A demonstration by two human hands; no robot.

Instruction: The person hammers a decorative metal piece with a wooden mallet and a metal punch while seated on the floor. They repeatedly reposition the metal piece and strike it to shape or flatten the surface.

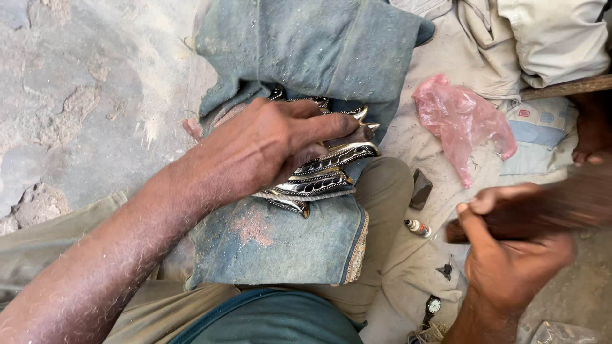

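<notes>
My left hand (268,143) presses down on a stack of curved black pieces with shiny metal edging (325,175). The pieces lie on a dusty blue-grey cloth (280,239) spread over my knee. My right hand (510,251) is closed around a brown wooden tool (548,207), blurred by motion, held to the right of the stack and apart from it. The tool's far end runs out of the frame at the right.
A crumpled pink plastic bag (462,121) lies on a beige cloth (408,267). A small dark block (421,188), a small tube (417,227) and a wristwatch (433,307) lie near my right hand. Rough sandy ground (83,95) fills the left. Another person's foot (590,130) is at the right edge.
</notes>
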